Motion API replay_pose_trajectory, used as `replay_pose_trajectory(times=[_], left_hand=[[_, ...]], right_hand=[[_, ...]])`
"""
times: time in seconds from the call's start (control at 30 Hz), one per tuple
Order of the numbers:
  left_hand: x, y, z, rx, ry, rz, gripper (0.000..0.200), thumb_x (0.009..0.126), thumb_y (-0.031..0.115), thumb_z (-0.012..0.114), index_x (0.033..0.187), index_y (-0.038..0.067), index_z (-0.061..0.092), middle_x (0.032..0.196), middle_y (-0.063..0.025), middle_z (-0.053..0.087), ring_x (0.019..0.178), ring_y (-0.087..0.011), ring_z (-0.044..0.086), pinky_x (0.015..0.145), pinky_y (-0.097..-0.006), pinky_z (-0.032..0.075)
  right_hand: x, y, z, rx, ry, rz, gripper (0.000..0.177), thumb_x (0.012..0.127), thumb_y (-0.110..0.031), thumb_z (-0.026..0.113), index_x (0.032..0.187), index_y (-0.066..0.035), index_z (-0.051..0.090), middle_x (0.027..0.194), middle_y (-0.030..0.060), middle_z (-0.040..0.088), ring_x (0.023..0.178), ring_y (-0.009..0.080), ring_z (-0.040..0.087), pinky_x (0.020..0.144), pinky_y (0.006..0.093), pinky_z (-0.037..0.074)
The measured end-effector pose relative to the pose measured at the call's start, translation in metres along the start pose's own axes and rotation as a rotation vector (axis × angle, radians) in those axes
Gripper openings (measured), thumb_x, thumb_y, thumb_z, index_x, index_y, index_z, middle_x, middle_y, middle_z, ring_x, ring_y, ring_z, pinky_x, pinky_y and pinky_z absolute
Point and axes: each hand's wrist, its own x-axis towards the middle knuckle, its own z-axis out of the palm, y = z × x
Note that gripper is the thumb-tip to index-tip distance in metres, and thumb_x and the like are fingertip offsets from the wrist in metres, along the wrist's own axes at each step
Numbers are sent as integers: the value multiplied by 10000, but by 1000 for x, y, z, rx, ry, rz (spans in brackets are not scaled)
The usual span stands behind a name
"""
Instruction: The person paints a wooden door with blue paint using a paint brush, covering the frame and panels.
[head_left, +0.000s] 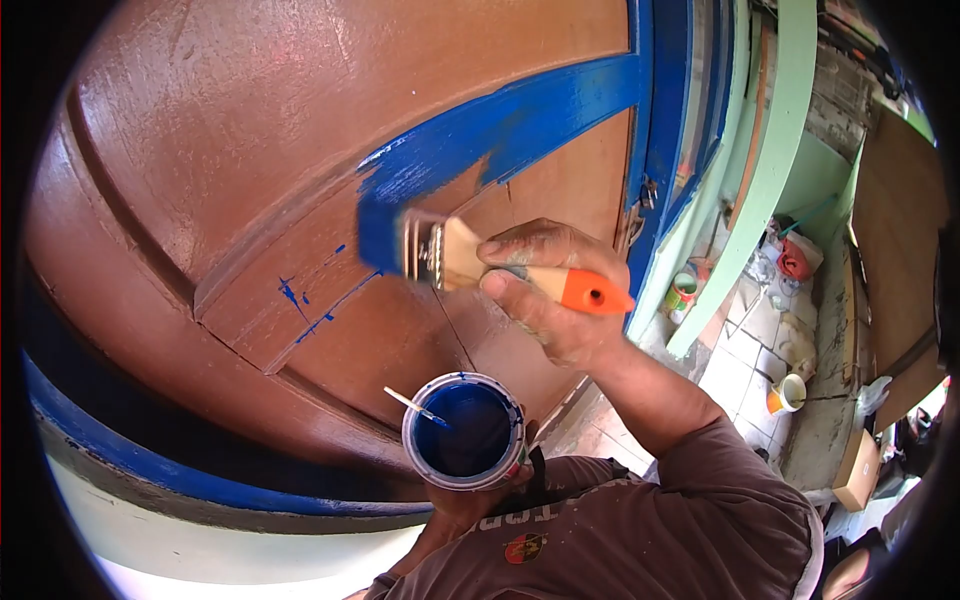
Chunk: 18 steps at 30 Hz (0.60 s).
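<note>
Both hands are occupied in the head view. Near the middle of the frame, the right hand (565, 265) grips a wide paintbrush (463, 255) by its wooden handle, thumb on the lower side and fingers along the upper, with the handle's orange end jutting out to the right. Its blurred bristles meet the brown panelled surface (300, 90) at the lower left end of a wet blue band (530, 120), which curves up toward the upper right of the frame.

Lower centre, the left hand (468, 507) supports an open paint can (411, 450) from below and to the side; much of that hand is hidden by the can. Dark blue paint (465, 440) lies inside, and a thin pale stick (405, 400) leans over the rim, its tip blue.

Left of the brush, small blue marks (292, 293) dot the brown surface. Along the upper right run a blue frame (672, 110) and a pale green post (785, 150). Farther right, on the tiled floor (735, 385), stand a yellow-and-white cup (787, 395) and a green-and-white container (682, 290), with a red bundle (797, 258) above the cup. A brown shirt (640, 530) fills the lower right.
</note>
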Motion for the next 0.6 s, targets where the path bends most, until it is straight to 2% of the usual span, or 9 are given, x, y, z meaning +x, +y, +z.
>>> replay_pose_trajectory(times=[0.07,0.2,0.3,0.33,0.4,0.43,0.5,0.57,0.6], left_hand=[[4,-3,-3,-584,-104,-79,875,859,760,626,1513,201,461,1622,-158,363,1509,-361,282,951,-528,490],[5,-5,-5,-591,-144,-85,885,849,760,640,1509,197,464,1619,-160,365,1509,-363,285,944,-517,499],[4,-5,-9,-575,-135,-81,888,847,756,644,1508,192,464,1617,-162,367,1512,-364,283,935,-507,507],[4,-5,-10,-572,-135,-73,885,850,752,644,1509,190,463,1618,-163,366,1514,-364,279,932,-505,509],[4,-4,-3,-563,-112,-54,874,866,737,624,1509,170,458,1541,-167,437,1345,-346,405,891,-488,506],[3,2,8,-552,-90,-40,865,879,726,604,1510,152,455,1463,-169,511,1174,-329,534,853,-474,501],[3,2,10,-567,-85,-33,862,882,718,608,1512,150,452,1465,-170,507,1176,-330,530,852,-478,502],[5,-6,-3,-616,-121,-52,874,862,725,654,1515,182,450,1624,-168,352,1522,-366,264,926,-516,514],[5,-7,-5,-587,-132,-49,879,858,724,659,1517,181,448,1628,-169,344,1525,-367,260,930,-516,515]], right_hand=[[0,2,-3,33,50,150,181,899,-76,794,1031,27,724,1037,154,737,928,217,709,804,316,574],[13,46,-45,69,404,308,196,935,-69,760,1063,61,690,1016,158,737,845,224,741,777,303,590],[6,44,-50,-177,474,200,205,945,-64,751,1074,75,673,1016,164,738,836,236,753,787,315,595],[0,44,-46,-187,470,189,187,932,-32,753,1077,60,680,1011,171,741,885,242,752,796,319,594],[-19,46,-20,-172,248,-2,195,908,-8,767,1082,38,690,1002,179,743,906,237,743,800,324,590],[-19,38,-11,-182,188,-66,204,896,-10,781,1077,26,694,1000,180,743,899,230,735,797,325,587],[-19,19,-3,-118,95,-72,212,884,-24,797,1068,15,699,994,181,742,887,223,727,788,329,585],[-22,4,-3,26,35,41,211,886,-45,802,1061,15,700,986,182,742,875,224,726,777,337,585],[-21,2,-5,-37,42,103,208,893,-54,799,1059,22,699,979,175,743,866,226,731,770,332,586]])
